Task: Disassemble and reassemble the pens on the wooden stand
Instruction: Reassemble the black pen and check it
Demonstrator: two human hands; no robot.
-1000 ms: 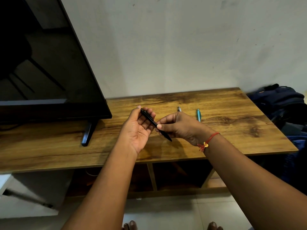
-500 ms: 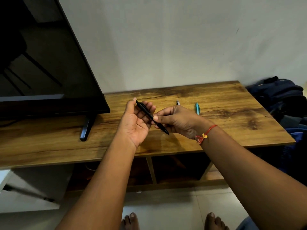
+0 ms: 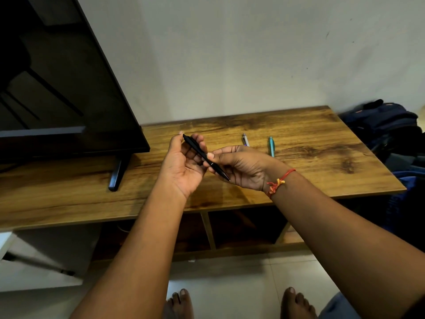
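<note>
My only view is head-mounted, looking forward and down past the left hand [image 3: 184, 164] at the worktop [image 3: 299, 162], close.

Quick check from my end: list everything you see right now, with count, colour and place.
black pen: 1, black, held in the air between both hands
pens on stand: 2, one silver-white, one teal, lying behind the right hand
wooden stand: 1, brown wood grain, against the wall, open shelves below
television: 1, black, on the stand's left part
bags: dark blue pile, right of the stand
wrist thread: 1, red-orange, right wrist
left hand: grips the pen's upper end
right hand: grips the pen near its tip
feet: 2, bare, on the pale floor
</note>
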